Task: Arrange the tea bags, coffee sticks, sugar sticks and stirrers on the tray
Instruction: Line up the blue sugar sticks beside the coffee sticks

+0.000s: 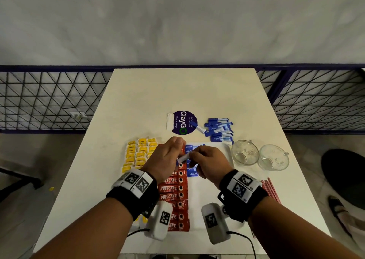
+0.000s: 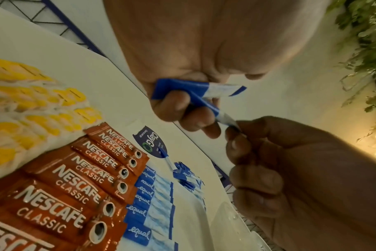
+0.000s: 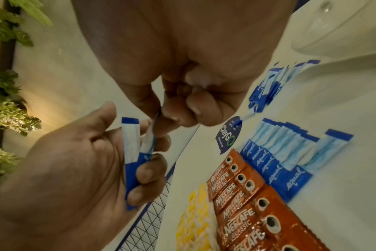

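Head view: left hand [image 1: 165, 156] clutches sugar sticks [image 2: 195, 88]; right hand [image 1: 210, 161], beside it, pinches one stick's [image 2: 222, 117] free end, lengthwise between them.

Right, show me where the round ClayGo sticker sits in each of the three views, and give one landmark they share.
Head: the ClayGo sticker lies on the table, centre of the picture, beyond both hands.
Left wrist: the sticker shows at centre, past the far end of the Nescafe coffee sticks.
Right wrist: it shows right of centre, just under the right hand.
Shared landmark: one blue Equal sugar stick lying across the sticker's edge.
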Demonstrator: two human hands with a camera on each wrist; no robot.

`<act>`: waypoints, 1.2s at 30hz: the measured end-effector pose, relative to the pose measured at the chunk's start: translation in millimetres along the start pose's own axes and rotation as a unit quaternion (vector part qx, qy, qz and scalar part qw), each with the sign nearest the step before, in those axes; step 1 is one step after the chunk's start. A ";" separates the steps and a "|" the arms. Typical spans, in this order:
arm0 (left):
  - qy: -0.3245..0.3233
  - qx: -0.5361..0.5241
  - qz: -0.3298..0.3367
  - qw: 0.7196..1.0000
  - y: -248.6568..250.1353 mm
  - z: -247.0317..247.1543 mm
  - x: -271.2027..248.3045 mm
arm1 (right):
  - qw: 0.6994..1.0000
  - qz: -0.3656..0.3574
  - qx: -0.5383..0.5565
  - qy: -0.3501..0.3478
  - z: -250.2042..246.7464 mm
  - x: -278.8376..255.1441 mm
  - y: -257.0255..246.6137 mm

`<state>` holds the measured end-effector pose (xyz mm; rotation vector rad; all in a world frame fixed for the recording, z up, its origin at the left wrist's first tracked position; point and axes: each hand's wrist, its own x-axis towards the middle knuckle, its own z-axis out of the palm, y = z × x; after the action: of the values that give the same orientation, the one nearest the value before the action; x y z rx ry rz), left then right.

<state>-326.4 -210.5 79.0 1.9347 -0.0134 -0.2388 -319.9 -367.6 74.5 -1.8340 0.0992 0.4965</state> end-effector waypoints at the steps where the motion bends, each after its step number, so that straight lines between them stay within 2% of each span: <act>1: 0.001 -0.010 -0.007 1.000 -2.8 -1.0 1.0 | 1.000 0.000 0.005 0.013 -2.3 -0.2 2.6; 4: 0.011 -0.022 -0.048 0.999 -14.2 -6.6 1.8 | 0.998 0.004 0.047 0.048 -11.7 -0.5 9.6; 6: 0.023 0.022 -0.045 0.998 -22.0 -6.5 1.2 | 0.997 0.014 0.069 0.041 -15.2 -1.8 11.8; 9: 0.013 0.105 -0.005 0.994 -19.2 2.0 -1.6 | 0.996 0.033 0.081 0.014 -13.1 -2.8 11.8; 13: -0.069 0.195 0.055 0.977 -10.6 15.5 3.5 | 0.999 0.018 0.036 0.008 -9.5 -0.9 12.2; 15: -0.078 0.215 0.065 0.971 -10.7 16.3 6.1 | 0.999 0.011 0.045 0.022 -11.1 -0.1 12.8; 18: -0.031 0.168 0.031 0.985 -16.3 7.0 4.5 | 0.993 0.009 0.112 0.048 -18.1 -0.5 15.3; 20: 0.001 0.072 -0.011 0.997 -20.5 0.0 2.4 | 0.989 0.014 0.134 0.057 -23.1 -1.3 16.7; 22: 0.013 0.002 -0.044 0.999 -22.7 -1.7 0.8 | 0.989 0.016 0.135 0.058 -25.3 -1.5 19.4; 25: 0.018 -0.024 -0.079 0.996 -23.6 2.4 0.4 | 0.991 0.007 0.109 0.077 -24.8 -0.6 26.4; 27: 0.033 -0.001 -0.067 0.997 -23.9 5.7 0.5 | 0.989 0.008 0.111 0.096 -24.5 -0.1 31.8; 31: 0.065 0.103 -0.004 0.992 -27.5 8.3 -3.2 | 0.983 0.035 0.135 0.117 -23.4 -0.6 36.6; 34: 0.082 0.053 -0.010 0.995 -29.2 9.9 -7.4 | 0.973 0.038 0.201 0.110 -19.3 -0.7 36.0; 36: 0.095 0.003 -0.031 0.995 -30.3 10.6 -9.2 | 0.973 0.022 0.208 0.102 -17.4 -0.8 37.9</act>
<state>-340.5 -207.9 48.8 1.9588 0.1732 -0.0948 -327.7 -396.1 45.0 -1.4669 0.3585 0.2895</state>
